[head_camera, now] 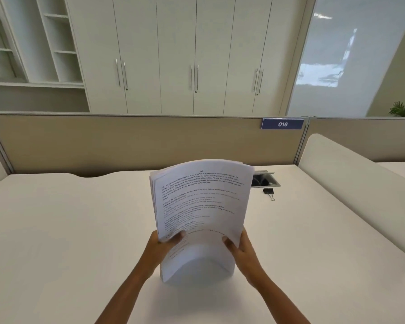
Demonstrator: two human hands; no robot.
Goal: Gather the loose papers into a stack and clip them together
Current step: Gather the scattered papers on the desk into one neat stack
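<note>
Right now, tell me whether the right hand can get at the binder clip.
Probably yes, but not at once: the right hand grips the paper stack. The binder clip lies beyond it on bare desk, with nothing between them.

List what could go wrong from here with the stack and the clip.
1. The paper stack stands on its bottom edge on the desk and bows; sheets at its fanned upper left corner may slip out of line.
2. Both hands, left hand and right hand, grip the stack's sides; freeing one to reach the binder clip, lying apart to the far right, could let the papers splay.
</note>
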